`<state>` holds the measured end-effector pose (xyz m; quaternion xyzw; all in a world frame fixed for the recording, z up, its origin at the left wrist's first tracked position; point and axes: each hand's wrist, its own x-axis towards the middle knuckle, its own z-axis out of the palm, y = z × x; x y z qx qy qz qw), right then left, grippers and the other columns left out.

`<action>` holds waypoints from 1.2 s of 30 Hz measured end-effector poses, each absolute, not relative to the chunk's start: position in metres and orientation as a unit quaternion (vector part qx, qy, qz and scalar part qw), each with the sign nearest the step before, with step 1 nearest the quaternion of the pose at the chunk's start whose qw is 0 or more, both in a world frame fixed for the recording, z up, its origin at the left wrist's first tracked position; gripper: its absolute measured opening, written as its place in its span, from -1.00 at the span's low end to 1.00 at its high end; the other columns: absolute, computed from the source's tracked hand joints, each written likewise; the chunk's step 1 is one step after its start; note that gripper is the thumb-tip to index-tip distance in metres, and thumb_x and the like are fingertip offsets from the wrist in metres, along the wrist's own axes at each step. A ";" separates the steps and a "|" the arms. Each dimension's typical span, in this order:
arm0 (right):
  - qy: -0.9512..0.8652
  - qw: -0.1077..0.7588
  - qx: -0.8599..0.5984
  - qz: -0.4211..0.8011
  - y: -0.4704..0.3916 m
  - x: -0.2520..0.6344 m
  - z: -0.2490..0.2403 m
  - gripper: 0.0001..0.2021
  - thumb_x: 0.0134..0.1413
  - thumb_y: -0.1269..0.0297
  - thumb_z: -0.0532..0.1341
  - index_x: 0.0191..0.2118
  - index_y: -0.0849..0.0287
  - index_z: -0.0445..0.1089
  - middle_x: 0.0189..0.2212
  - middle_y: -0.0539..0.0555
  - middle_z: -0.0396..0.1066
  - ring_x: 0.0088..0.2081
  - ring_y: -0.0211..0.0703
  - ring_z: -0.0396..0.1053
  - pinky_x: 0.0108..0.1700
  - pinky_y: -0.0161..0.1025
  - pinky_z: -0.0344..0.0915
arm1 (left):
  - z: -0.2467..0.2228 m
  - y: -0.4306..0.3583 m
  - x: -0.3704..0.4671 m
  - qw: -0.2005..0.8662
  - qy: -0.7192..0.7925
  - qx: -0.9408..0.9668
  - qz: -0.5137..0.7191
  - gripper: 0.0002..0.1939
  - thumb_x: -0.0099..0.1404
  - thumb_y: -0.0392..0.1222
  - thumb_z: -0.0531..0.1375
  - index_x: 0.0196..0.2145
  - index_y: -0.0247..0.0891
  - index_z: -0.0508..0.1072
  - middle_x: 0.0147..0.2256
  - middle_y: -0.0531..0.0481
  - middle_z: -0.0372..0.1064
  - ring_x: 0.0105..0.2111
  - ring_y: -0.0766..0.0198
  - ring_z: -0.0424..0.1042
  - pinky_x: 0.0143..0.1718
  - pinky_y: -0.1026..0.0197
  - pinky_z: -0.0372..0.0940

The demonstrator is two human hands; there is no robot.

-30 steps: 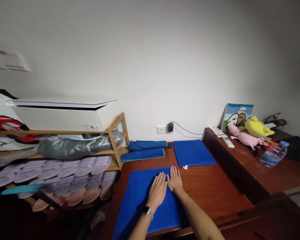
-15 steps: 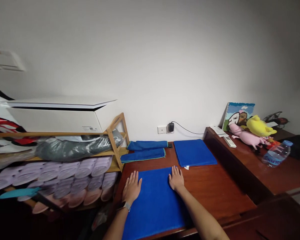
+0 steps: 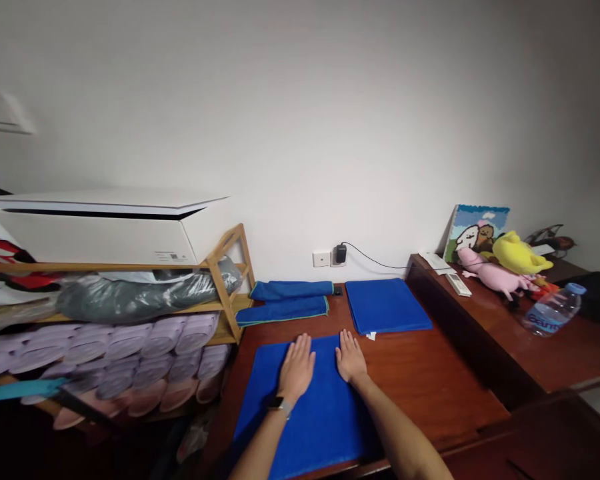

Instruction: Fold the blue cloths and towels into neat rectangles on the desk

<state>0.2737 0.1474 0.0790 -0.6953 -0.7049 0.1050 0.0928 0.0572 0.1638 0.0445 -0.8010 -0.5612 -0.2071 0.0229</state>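
A blue towel (image 3: 315, 427) lies spread flat on the reddish-brown wooden table (image 3: 420, 387). My left hand (image 3: 297, 368), with a watch at the wrist, rests palm down on the towel's far middle, fingers stretched out. Flat at the towel's far right corner lies my right hand (image 3: 351, 358), its fingers also extended. Behind the right hand is a folded blue towel (image 3: 387, 305) with a white tag at its near edge. Two folded darker blue cloths (image 3: 287, 310) with green edging lie at the back left.
To the left stands a wooden rack (image 3: 230, 283) with a white box (image 3: 100, 237) on top and rows of slippers (image 3: 120, 343) below. A charger (image 3: 341, 253) is plugged into the wall. Plush toys (image 3: 497, 270) and a water bottle (image 3: 555, 310) sit on the raised surface at right.
My left hand has slid right from the towel's left edge to its middle, nearer my right hand. The right hand stays at the far right corner. The view has shifted slightly.
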 end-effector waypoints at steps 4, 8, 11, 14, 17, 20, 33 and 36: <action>-0.712 0.088 -0.688 0.112 0.149 0.277 0.078 -0.32 0.54 0.17 -0.22 0.62 0.37 -0.14 0.62 0.15 -0.23 0.63 -0.07 -0.28 0.60 -0.06 -0.25 | 0.041 0.160 0.120 -0.006 -0.523 -0.833 -0.182 -0.38 0.62 0.04 -0.12 0.48 -0.14 0.30 0.46 -0.10 0.28 0.49 0.09 0.21 0.50 -0.10 0.14; -0.709 0.090 -0.689 0.122 0.149 0.277 0.078 -0.31 0.54 0.16 -0.24 0.62 0.38 -0.16 0.62 0.14 -0.27 0.63 -0.07 -0.31 0.60 -0.07 -0.28 | 0.038 0.163 0.076 -0.005 -0.563 -0.809 -0.172 -0.36 0.61 0.05 -0.14 0.48 -0.18 0.30 0.46 -0.17 0.28 0.49 0.02 0.22 0.49 -0.18 0.14; -0.705 0.086 -0.693 0.123 0.148 0.276 0.079 -0.31 0.55 0.15 -0.25 0.62 0.36 -0.18 0.63 0.12 -0.28 0.63 -0.09 -0.31 0.60 -0.08 -0.29 | 0.037 0.164 0.003 0.010 -0.617 -0.769 -0.170 -0.31 0.60 0.04 -0.19 0.49 -0.29 0.28 0.46 -0.28 0.26 0.49 -0.08 0.22 0.49 -0.27 0.12; -0.702 0.081 -0.697 0.122 0.149 0.275 0.082 -0.31 0.55 0.14 -0.24 0.62 0.35 -0.17 0.63 0.12 -0.27 0.63 -0.11 -0.31 0.60 -0.10 -0.29 | 0.032 0.163 -0.047 0.032 -0.649 -0.742 -0.167 -0.28 0.58 0.04 -0.20 0.48 -0.39 0.28 0.47 -0.32 0.24 0.49 -0.08 0.21 0.50 -0.24 0.11; -0.698 0.071 -0.701 0.128 0.149 0.275 0.086 -0.31 0.54 0.13 -0.23 0.62 0.34 -0.15 0.62 0.11 -0.26 0.63 -0.11 -0.29 0.60 -0.10 -0.28 | 0.027 0.163 -0.057 0.046 -0.652 -0.738 -0.169 -0.28 0.57 0.03 -0.20 0.47 -0.39 0.28 0.46 -0.30 0.26 0.49 -0.06 0.22 0.49 -0.23 0.13; -0.699 0.074 -0.701 0.123 0.142 0.275 0.088 -0.31 0.55 0.12 -0.23 0.62 0.34 -0.16 0.62 0.11 -0.25 0.63 -0.09 -0.28 0.60 -0.09 -0.28 | 0.024 0.163 -0.049 0.050 -0.654 -0.735 -0.173 -0.28 0.56 0.00 -0.20 0.48 -0.38 0.27 0.46 -0.31 0.26 0.48 -0.05 0.22 0.49 -0.23 0.12; -0.711 0.096 -0.687 0.117 0.124 0.273 0.078 -0.32 0.55 0.13 -0.23 0.61 0.35 -0.12 0.61 0.11 -0.21 0.63 -0.06 -0.26 0.61 -0.07 -0.26 | 0.046 0.146 0.068 0.021 -0.529 -0.822 -0.210 -0.34 0.62 -0.02 -0.20 0.51 -0.30 0.22 0.48 -0.23 0.23 0.51 -0.01 0.17 0.52 -0.18 0.10; -0.723 0.087 -0.676 0.114 0.125 0.276 0.075 -0.32 0.54 0.17 -0.22 0.61 0.35 -0.11 0.61 0.12 -0.22 0.63 -0.05 -0.27 0.60 -0.08 -0.28 | 0.043 0.137 0.127 0.001 -0.504 -0.842 -0.191 -0.38 0.64 0.00 -0.16 0.51 -0.18 0.24 0.46 -0.14 0.28 0.48 0.10 0.23 0.49 -0.10 0.17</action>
